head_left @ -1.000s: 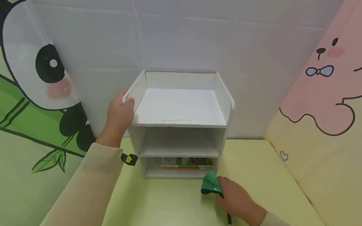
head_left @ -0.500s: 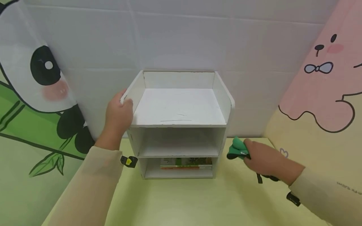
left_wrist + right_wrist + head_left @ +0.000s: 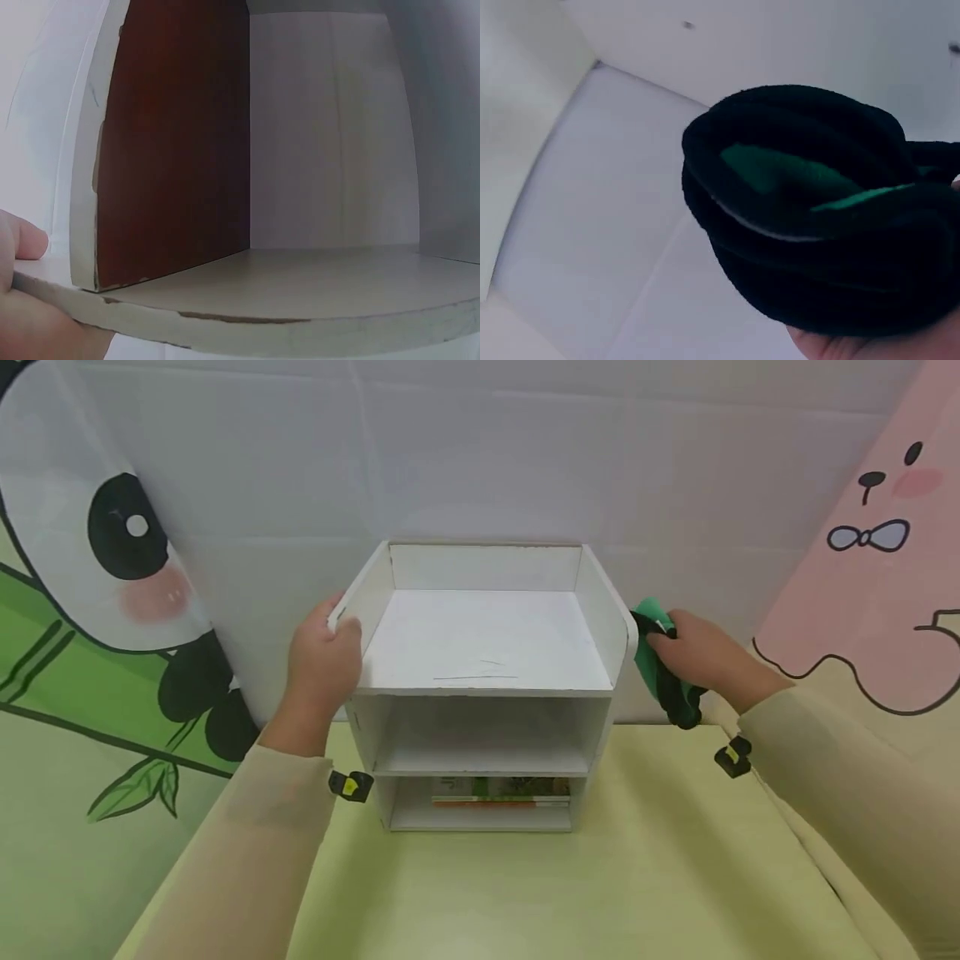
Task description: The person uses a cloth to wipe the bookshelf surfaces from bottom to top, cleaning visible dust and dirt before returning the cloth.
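Observation:
A white three-tier shelf unit [image 3: 480, 693] stands against the back wall. My left hand [image 3: 324, 652] grips the front edge of its upper left side panel, the thumb on the inner face. In the left wrist view the fingers wrap the edge of this panel [image 3: 225, 319], and a brown-red underside shows within. My right hand [image 3: 697, 647] pinches a bunched green and black cloth [image 3: 663, 672] at the outer face of the upper right side panel. Seen from the right wrist, the cloth [image 3: 810, 217] is folded over, black outside with green in the folds.
A small stack of books [image 3: 501, 791] lies in the bottom compartment. The unit stands on a pale yellow-green surface [image 3: 480, 893]. Walls close in on both sides, with a panda picture [image 3: 142, 543] at left and a pink bear [image 3: 862, 577] at right.
My right hand has carried the cloth from in front of the unit's lower right corner outward, then up to the top right side panel. The left hand keeps its grip.

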Action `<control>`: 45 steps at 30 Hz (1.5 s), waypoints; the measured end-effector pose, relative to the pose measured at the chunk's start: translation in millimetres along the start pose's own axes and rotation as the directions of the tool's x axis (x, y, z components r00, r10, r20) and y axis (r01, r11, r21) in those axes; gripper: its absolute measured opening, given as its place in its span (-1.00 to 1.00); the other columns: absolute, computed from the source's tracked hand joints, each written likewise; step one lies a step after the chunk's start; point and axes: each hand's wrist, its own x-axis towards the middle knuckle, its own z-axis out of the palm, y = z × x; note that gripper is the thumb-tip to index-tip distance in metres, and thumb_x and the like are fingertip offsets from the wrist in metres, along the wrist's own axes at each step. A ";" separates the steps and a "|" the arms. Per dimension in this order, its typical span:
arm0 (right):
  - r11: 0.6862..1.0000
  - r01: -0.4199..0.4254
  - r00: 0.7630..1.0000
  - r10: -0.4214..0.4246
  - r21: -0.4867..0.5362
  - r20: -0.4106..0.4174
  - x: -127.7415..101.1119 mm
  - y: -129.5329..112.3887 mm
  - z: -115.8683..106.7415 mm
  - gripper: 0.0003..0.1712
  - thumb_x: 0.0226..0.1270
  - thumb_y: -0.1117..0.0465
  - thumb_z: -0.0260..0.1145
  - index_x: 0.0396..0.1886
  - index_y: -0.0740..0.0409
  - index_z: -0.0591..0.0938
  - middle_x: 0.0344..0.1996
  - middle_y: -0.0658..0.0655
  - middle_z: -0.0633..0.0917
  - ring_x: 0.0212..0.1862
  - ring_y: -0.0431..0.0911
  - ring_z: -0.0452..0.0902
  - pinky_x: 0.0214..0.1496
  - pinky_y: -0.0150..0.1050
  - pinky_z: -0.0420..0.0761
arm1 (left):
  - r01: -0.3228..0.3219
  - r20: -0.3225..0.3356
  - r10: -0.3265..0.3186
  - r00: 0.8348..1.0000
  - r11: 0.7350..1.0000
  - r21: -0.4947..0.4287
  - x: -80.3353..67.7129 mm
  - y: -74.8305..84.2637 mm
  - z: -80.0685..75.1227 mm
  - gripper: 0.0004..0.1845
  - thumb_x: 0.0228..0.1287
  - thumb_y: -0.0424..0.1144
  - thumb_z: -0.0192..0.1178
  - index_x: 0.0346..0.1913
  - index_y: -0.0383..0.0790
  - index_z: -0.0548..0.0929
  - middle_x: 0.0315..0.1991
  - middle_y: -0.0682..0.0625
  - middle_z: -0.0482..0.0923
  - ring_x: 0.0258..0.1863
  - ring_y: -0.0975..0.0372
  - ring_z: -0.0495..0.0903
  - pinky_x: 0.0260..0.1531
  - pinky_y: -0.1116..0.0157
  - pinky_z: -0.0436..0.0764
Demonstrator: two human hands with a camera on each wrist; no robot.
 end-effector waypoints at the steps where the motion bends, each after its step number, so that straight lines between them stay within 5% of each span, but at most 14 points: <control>1: 1.000 -0.009 1.000 0.009 0.010 -0.010 5.4 -2.9 -2.6 -0.33 0.63 -0.15 -0.12 0.26 0.42 0.28 -0.06 0.38 0.52 -0.11 0.20 0.51 -0.15 0.08 0.56 | 0.002 0.003 -0.002 1.000 1.000 -0.005 0.2 0.8 0.1 -0.34 0.58 0.12 -0.23 0.65 0.05 0.16 0.57 -0.04 0.22 0.44 -0.10 0.30 0.29 -0.34 0.27; 12: 0.981 -0.110 0.983 0.131 0.157 -0.129 51.0 -44.7 -47.5 -0.20 0.62 -0.15 -0.21 0.48 0.45 0.22 0.25 0.46 0.40 0.10 0.25 0.38 0.16 0.14 0.44 | 0.008 0.009 -0.008 1.000 1.000 -0.008 -4.6 2.0 -3.6 -0.35 0.59 0.07 -0.22 0.65 0.01 0.17 0.57 -0.07 0.22 0.46 -0.09 0.28 0.30 -0.33 0.26; 21: 0.972 -0.156 0.976 0.179 0.175 -0.124 65.1 -60.8 -73.4 -0.15 0.62 -0.13 -0.23 0.59 0.43 0.06 0.41 0.44 0.30 0.20 0.24 0.32 0.26 0.08 0.43 | 0.003 0.013 -0.003 1.000 1.000 -0.006 -10.1 2.8 -3.5 -0.35 0.60 0.07 -0.21 0.65 0.03 0.15 0.57 -0.08 0.21 0.46 -0.10 0.28 0.29 -0.35 0.27; 29: 0.962 -0.147 0.982 0.171 0.230 -0.087 78.5 -59.8 -60.1 -0.14 0.61 -0.14 -0.21 0.63 0.38 0.03 0.53 0.38 0.19 0.24 0.19 0.28 0.20 0.00 0.46 | 0.008 0.015 -0.008 1.000 1.000 0.002 -12.0 6.9 -2.8 -0.35 0.59 0.07 -0.20 0.65 0.03 0.15 0.57 -0.06 0.21 0.43 -0.08 0.30 0.30 -0.33 0.27; 34: 0.932 -0.165 0.976 0.201 0.323 -0.081 83.1 -53.5 -49.3 -0.12 0.62 -0.15 -0.21 0.66 0.33 -0.10 0.62 0.31 0.02 0.45 0.18 0.17 0.39 0.06 0.38 | -0.005 0.018 0.006 1.000 1.000 -0.012 -13.6 9.8 -2.6 -0.37 0.60 0.03 -0.18 0.64 0.03 0.19 0.55 -0.07 0.24 0.43 -0.06 0.30 0.33 -0.31 0.27; 41: 0.920 -0.182 0.969 0.228 0.348 -0.096 93.1 -43.9 -31.5 -0.15 0.60 -0.15 -0.19 0.61 0.39 0.09 0.50 0.38 0.23 0.30 0.18 0.27 0.24 0.03 0.49 | -0.007 0.020 0.007 1.000 1.000 -0.026 -15.1 9.0 -1.1 -0.37 0.60 0.04 -0.17 0.65 0.06 0.18 0.56 -0.05 0.23 0.45 -0.07 0.29 0.31 -0.32 0.28; 45: 0.911 -0.179 0.971 0.224 0.372 -0.083 95.8 -39.5 -22.1 -0.13 0.62 -0.16 -0.16 0.63 0.36 0.03 0.55 0.38 0.17 0.43 0.23 0.22 0.35 0.10 0.44 | -0.014 0.014 0.015 1.000 1.000 -0.023 -15.6 7.9 0.3 -0.37 0.60 0.05 -0.17 0.64 0.05 0.18 0.56 -0.05 0.23 0.45 -0.08 0.30 0.30 -0.33 0.28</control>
